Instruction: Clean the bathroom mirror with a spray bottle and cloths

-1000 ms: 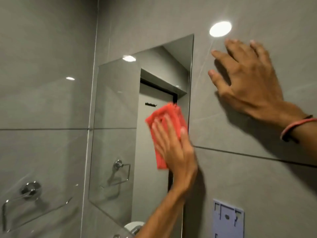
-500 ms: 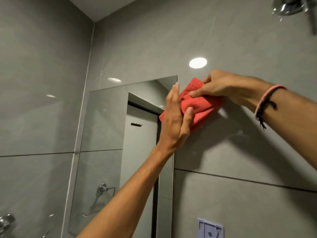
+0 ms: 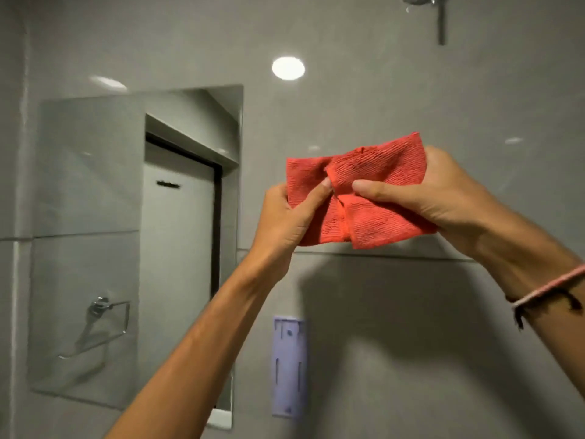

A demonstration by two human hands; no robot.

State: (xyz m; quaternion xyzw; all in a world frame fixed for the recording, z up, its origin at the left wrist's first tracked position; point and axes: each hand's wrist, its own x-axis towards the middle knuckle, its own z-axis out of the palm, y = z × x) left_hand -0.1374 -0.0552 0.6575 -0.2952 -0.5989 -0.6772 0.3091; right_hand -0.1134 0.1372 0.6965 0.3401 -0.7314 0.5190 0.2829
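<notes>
- red ribbed microfibre cloth [image 3: 357, 198] — one, creased and partly folded, held up in front of the grey tiled wall [image 3: 411, 327], right of the one frameless rectangular mirror [image 3: 95, 217].
- left hand [image 3: 285, 217] pinches its left edge, thumb on top.
- right hand [image 3: 433, 191] grips its right side — fingers behind, thumb in front.

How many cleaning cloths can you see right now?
1. A single red ribbed microfibre cloth is held up in front of the grey tiled wall, pinched between the left hand and right hand. Any other cloth is out of view.
</notes>
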